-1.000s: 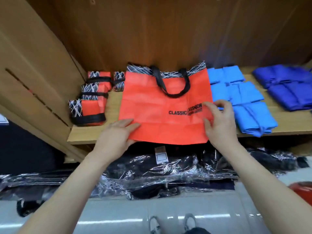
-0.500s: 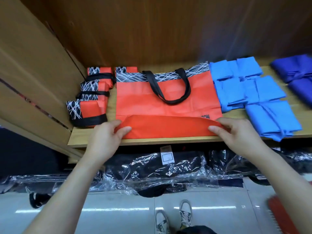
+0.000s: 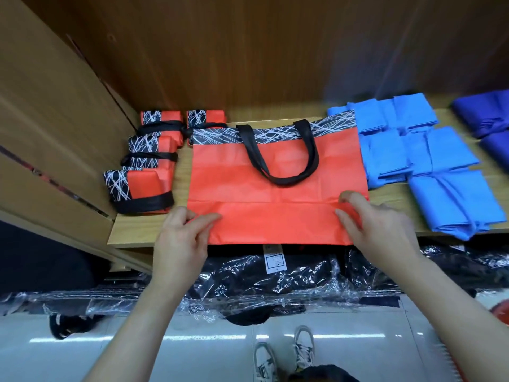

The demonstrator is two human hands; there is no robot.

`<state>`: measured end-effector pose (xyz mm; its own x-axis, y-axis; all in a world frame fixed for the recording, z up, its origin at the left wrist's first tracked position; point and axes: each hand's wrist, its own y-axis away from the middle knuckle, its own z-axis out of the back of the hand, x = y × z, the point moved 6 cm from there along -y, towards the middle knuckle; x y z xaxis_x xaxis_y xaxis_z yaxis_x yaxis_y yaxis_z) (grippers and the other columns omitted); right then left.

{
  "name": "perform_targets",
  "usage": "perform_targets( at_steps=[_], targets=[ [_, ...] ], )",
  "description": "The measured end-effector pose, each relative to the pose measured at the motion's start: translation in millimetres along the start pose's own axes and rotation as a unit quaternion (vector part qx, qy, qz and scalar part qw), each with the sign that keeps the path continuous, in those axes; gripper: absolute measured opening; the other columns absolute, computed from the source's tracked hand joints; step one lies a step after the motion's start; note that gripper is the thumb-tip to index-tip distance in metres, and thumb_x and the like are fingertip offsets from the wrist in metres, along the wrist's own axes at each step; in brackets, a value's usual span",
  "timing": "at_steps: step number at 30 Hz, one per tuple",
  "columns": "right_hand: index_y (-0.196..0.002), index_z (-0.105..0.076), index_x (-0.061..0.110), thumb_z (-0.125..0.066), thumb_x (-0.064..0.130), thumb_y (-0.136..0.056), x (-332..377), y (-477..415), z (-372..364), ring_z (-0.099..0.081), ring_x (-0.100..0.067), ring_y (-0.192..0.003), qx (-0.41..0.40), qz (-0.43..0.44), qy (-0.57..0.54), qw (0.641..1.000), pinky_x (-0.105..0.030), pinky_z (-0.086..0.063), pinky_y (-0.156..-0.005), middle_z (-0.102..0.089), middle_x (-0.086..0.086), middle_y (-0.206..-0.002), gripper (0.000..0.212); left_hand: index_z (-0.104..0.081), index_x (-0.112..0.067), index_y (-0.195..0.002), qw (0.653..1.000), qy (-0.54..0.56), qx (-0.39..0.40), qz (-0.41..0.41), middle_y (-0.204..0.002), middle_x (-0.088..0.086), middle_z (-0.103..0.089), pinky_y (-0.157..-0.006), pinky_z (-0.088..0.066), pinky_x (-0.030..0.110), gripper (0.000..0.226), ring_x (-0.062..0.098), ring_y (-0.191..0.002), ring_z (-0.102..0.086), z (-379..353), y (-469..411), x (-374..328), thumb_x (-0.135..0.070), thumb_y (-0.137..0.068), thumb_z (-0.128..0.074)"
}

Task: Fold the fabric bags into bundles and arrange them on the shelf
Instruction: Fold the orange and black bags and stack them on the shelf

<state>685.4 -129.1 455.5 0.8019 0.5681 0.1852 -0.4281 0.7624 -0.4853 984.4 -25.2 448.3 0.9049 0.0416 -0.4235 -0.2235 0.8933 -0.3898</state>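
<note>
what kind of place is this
Probably a shop or stockroom: a wooden shelf holds rows of folded red bundles and blue bundles, with plastic-wrapped dark goods stacked below.

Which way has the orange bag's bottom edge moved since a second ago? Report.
Yes: the bottom edge folded up and back, away from the shelf's front edge.

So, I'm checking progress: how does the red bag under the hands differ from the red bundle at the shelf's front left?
The red bag lies spread flat, only its bottom edge folded up; the red bundle is folded small and thick. The bag's handles lie loose; the bundle's strap wraps around it. The left hand and right hand touch the bag; nothing touches the bundle. Both are red with black-and-white trim, on the shelf.
</note>
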Motion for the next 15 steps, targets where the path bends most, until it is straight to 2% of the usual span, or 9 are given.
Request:
perform_targets(
  at_steps=[2, 4, 6, 7, 9, 12, 13, 14, 15],
  targets=[
    [-0.102, -0.052, 0.026, -0.061, 0.037, -0.089, -2.0, 0.0, -2.5, -0.059, -0.034, -0.048, 0.018, -0.003, -0.001, 1.000, -0.034, -0.047, -0.044, -0.062, -0.005, -0.061, 0.020, -0.072, -0.021, -0.115, 0.999, 0.012, 0.047, -0.015, -0.090, 0.000, -0.047, -0.073, -0.050, 0.036, 0.026, 0.018, -0.089, -0.045, -2.4, 2.0, 3.8, -0.020, -0.089, -0.068],
    [-0.101, -0.059, 0.027, -0.058, 0.039, -0.089, -5.7, 1.3, -6.0, -0.059, -0.034, -0.051, 0.045, -0.017, -0.007, 0.999, -0.037, -0.050, -0.045, -0.058, -0.004, -0.072, 0.017, -0.063, -0.024, -0.128, 0.991, 0.002, 0.136, 0.002, -0.106, -0.004, -0.043, -0.087, -0.045, 0.036, 0.045, 0.012, -0.105, -0.035, -7.7, 7.3, 7.4, -0.040, -0.086, -0.068],
    [-0.099, -0.068, 0.026, -0.068, 0.035, -0.087, -7.5, 0.8, -8.6, -0.057, -0.032, -0.051, 0.068, -0.028, -0.011, 0.997, -0.039, -0.051, -0.044, -0.050, -0.003, -0.079, 0.014, -0.058, -0.024, -0.134, 0.981, -0.070, 0.179, -0.017, -0.123, -0.003, -0.041, -0.091, -0.045, 0.042, 0.069, 0.018, -0.113, -0.033, -7.6, 11.0, 7.7, -0.049, -0.074, -0.078],
    [-0.098, -0.070, 0.025, -0.069, 0.037, -0.086, -7.0, 0.6, -8.6, -0.056, -0.031, -0.053, 0.073, -0.020, -0.005, 0.997, -0.039, -0.052, -0.045, -0.048, -0.003, -0.082, 0.017, -0.058, -0.023, -0.134, 0.976, -0.109, 0.183, -0.041, -0.132, -0.002, -0.041, -0.089, -0.047, 0.047, 0.072, 0.023, -0.115, -0.035, -7.3, 11.8, 6.3, -0.048, -0.071, -0.081],
    [-0.102, -0.072, 0.022, -0.057, 0.055, -0.085, -2.8, 0.9, -6.0, -0.058, -0.028, -0.074, 0.093, 0.012, 0.004, 0.996, -0.042, -0.055, -0.059, -0.052, -0.002, -0.096, 0.040, -0.059, -0.022, -0.132, 0.971, -0.144, 0.174, -0.081, -0.147, -0.002, -0.040, -0.087, -0.048, 0.052, 0.060, 0.028, -0.124, -0.037, -5.4, 9.4, 1.9, -0.044, -0.078, -0.074],
    [-0.121, -0.064, 0.018, -0.047, 0.077, -0.075, 0.3, 9.0, -7.9, -0.051, -0.024, -0.119, 0.187, 0.079, 0.019, 0.979, -0.044, -0.045, -0.094, -0.053, 0.000, -0.134, 0.077, -0.053, -0.024, -0.138, 0.971, -0.114, 0.189, -0.087, -0.149, -0.011, -0.044, -0.105, -0.040, 0.042, 0.052, 0.017, -0.136, -0.041, -6.4, 4.1, 5.0, -0.039, -0.088, -0.063],
    [-0.128, -0.059, 0.018, -0.047, 0.078, -0.074, -0.5, 12.9, -9.6, -0.049, -0.021, -0.127, 0.213, 0.099, 0.021, 0.972, -0.041, -0.041, -0.099, -0.051, 0.003, -0.141, 0.081, -0.051, -0.025, -0.140, 0.971, -0.104, 0.201, -0.079, -0.148, -0.014, -0.044, -0.109, -0.035, 0.037, 0.054, 0.014, -0.136, -0.042, -6.5, 3.2, 7.2, -0.039, -0.089, -0.064],
    [-0.133, -0.055, 0.019, -0.052, 0.070, -0.077, 0.1, 14.5, -7.7, -0.049, -0.018, -0.129, 0.225, 0.113, 0.022, 0.968, -0.039, -0.041, -0.100, -0.050, 0.005, -0.144, 0.075, -0.050, -0.026, -0.141, 0.968, -0.102, 0.215, -0.077, -0.148, -0.015, -0.043, -0.112, -0.032, 0.034, 0.056, 0.013, -0.137, -0.042, -5.2, 1.7, 7.7, -0.044, -0.089, -0.059],
    [-0.134, -0.054, 0.020, -0.063, 0.053, -0.078, -1.0, 16.0, -5.9, -0.053, -0.017, -0.127, 0.217, 0.132, 0.015, 0.967, -0.039, -0.044, -0.099, -0.052, 0.005, -0.143, 0.065, -0.049, -0.028, -0.141, 0.963, -0.106, 0.235, -0.077, -0.148, -0.016, -0.042, -0.115, -0.031, 0.034, 0.059, 0.011, -0.137, -0.042, -3.4, -0.1, 6.8, -0.051, -0.087, -0.050]
  ],
)
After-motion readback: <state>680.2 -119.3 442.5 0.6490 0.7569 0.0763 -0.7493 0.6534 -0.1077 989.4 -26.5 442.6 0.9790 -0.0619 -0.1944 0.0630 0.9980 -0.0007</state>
